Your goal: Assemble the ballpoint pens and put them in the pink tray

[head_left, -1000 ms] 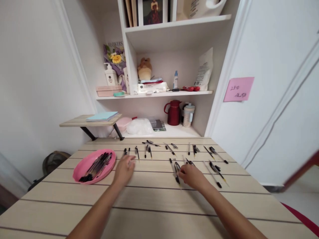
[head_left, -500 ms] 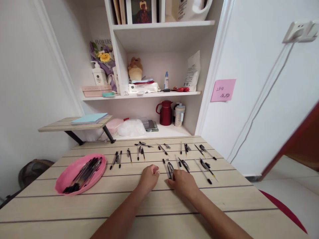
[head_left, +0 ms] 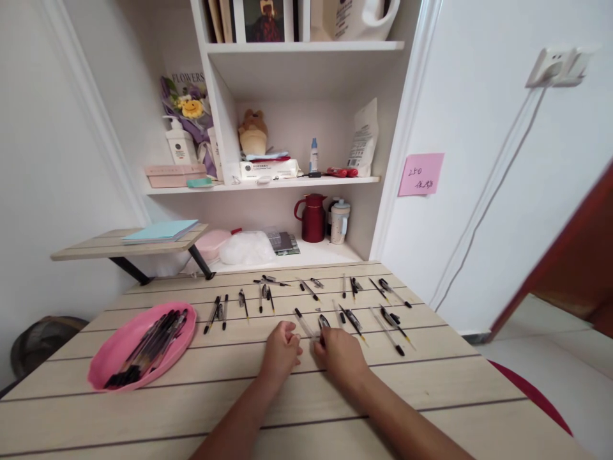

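My left hand and my right hand are close together over the middle of the wooden table. Both have curled fingers. Between them they hold a clear pen with a black cap, its capped end pointing away to the left. Several more black pens and pen parts lie scattered on the table just beyond my hands. A pink oval tray with several black pens in it sits at the left.
White shelves behind the table hold a red jug, a mug, a bottle and a plush toy. A small wooden riser with a blue notebook stands back left. A pink note is stuck on the wall at right.
My left hand came in from the left, near the tray, to meet my right hand. Together they took up a pen. The view has shifted to the right.
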Demonstrator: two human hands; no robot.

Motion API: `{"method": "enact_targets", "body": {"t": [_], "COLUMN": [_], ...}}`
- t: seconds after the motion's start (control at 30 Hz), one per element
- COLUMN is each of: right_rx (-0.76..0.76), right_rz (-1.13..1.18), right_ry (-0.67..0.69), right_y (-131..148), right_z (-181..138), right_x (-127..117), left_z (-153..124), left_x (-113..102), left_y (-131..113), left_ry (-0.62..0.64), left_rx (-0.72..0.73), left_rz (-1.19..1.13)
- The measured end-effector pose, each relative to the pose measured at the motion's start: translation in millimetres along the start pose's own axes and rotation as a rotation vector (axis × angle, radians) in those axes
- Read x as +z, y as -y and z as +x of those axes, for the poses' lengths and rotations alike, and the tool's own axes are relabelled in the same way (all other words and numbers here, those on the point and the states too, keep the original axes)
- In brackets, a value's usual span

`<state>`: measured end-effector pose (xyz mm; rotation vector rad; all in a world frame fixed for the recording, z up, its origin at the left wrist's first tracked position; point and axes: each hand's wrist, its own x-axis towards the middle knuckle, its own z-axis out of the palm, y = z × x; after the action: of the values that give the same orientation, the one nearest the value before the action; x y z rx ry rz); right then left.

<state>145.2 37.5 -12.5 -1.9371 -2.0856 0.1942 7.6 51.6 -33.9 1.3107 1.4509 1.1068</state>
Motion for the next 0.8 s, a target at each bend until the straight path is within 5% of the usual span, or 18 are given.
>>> {"method": "enact_targets", "body": {"t": [0.1,0.23,0.33,0.47,0.63,0.8], "right_rx": [-0.021,-0.164,-0.213,-0.094,0.008,0.008], "right_rz": [0.220,0.504,0.580,0.369,0.022,-0.072], "right_ry": [-0.026,-0.004,-0.030,-0.103,0.022,0.084], "right_y": [-0.3,-2.0,-10.9,-26.5,-24.2,-15.6], "right_z": [0.8,1.9,5.9,10.0,1.6,-3.8], "right_x": [-3.2,-3.4,-5.6,-13.0,-10.9,-1.9], "left_z": [-1.1,-5.9,-6.9,-3.1,-0.4,-1.0], "left_x": [-1.2,-6.5,-12.7,-19.0,-22.0,-21.9], "left_y": [-2.0,-6.9,-9.6,-10.1,-8.3,-5.9], "left_ry": [-0.025,0.213,0.254,0.203,0.206,0.251], "left_rx": [-0.048,-0.105,-0.116,-0.139,-0.152,-0.098], "left_rz": [-0.162,-0.406,-0.540,-0.646,-0.695,-0.657]}}
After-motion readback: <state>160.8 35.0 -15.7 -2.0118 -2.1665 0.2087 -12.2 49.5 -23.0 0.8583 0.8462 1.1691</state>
